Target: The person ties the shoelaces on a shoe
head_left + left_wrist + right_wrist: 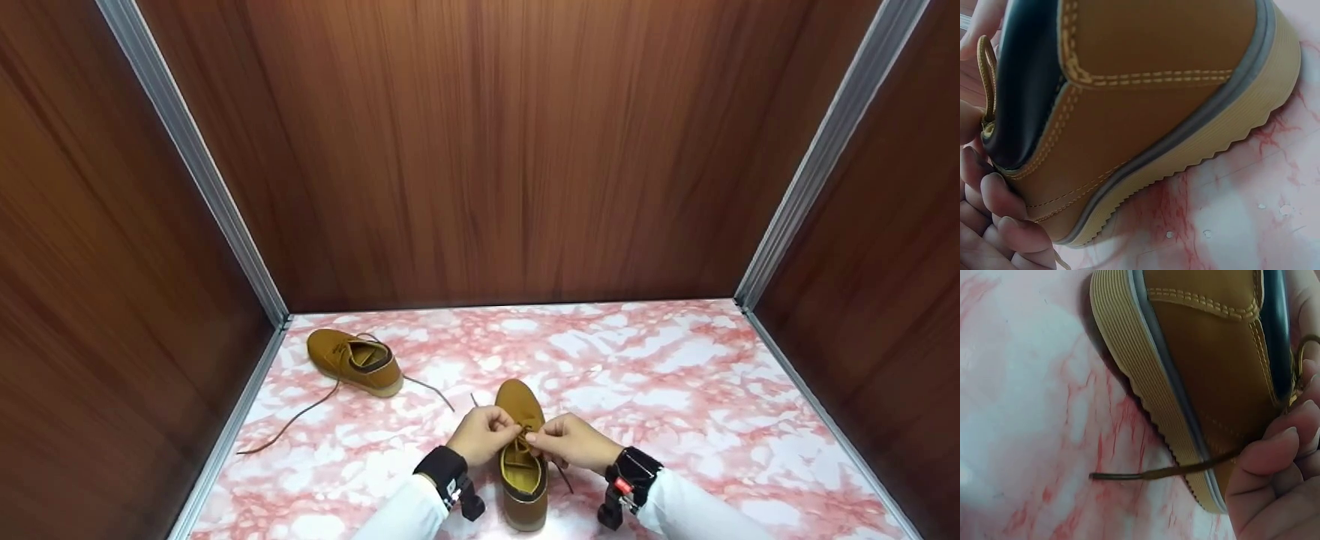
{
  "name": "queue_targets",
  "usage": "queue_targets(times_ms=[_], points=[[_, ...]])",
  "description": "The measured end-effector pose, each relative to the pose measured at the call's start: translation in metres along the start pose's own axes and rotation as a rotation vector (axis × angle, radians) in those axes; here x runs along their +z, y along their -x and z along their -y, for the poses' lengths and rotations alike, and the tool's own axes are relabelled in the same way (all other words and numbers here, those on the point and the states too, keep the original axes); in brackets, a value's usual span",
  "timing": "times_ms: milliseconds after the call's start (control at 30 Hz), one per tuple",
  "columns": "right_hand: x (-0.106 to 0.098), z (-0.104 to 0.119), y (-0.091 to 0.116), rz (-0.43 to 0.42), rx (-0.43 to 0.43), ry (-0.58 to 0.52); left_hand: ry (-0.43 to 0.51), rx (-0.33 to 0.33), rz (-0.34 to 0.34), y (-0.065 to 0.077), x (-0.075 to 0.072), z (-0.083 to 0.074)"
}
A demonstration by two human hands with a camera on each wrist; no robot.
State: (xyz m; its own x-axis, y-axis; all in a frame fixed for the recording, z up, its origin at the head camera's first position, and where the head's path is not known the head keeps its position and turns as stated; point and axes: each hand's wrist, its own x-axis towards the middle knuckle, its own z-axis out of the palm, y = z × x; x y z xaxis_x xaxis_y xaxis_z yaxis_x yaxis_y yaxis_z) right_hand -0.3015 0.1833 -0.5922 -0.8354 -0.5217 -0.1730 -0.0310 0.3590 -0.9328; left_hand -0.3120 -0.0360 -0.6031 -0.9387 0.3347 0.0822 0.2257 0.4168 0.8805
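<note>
White sleeves (pixel 405 516) lie nearest, and beyond them the left hand (pixel 480 436) and right hand (pixel 579 442) each pinch the brown shoelace (pixel 1196 467) over the tan lace-up shoe (pixel 519 476), sole-down on the red-and-white marbled surface (pixel 712 420). Gentle, even tension should keep the loop (pixel 986 73) from slipping

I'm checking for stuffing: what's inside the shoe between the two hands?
Inside the shoe, yellowish lining shows toward the back, with no stuffing visible there. The upper covers the front, so whatever is in the toe cannot be seen.

The head view is brightly lit, the wrist views dimmer and softer, with shadow edging the shoe (pixel 1204 354).
</note>
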Motion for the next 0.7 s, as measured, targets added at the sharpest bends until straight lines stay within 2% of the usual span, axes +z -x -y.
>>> queue_targets(times_ms=[233,433,700], points=[[0.004,0.004,-0.001,0.010,-0.025,0.031,0.021,0.008,0.011,0.001,-0.002,-0.001],[-0.002,0.006,-0.003,-0.036,-0.033,0.066,0.085,0.000,0.034,0.001,-0.005,0.000],[-0.012,0.010,-0.004,-0.102,-0.027,0.078,0.035,0.000,0.030,0.000,-0.015,-0.003]])
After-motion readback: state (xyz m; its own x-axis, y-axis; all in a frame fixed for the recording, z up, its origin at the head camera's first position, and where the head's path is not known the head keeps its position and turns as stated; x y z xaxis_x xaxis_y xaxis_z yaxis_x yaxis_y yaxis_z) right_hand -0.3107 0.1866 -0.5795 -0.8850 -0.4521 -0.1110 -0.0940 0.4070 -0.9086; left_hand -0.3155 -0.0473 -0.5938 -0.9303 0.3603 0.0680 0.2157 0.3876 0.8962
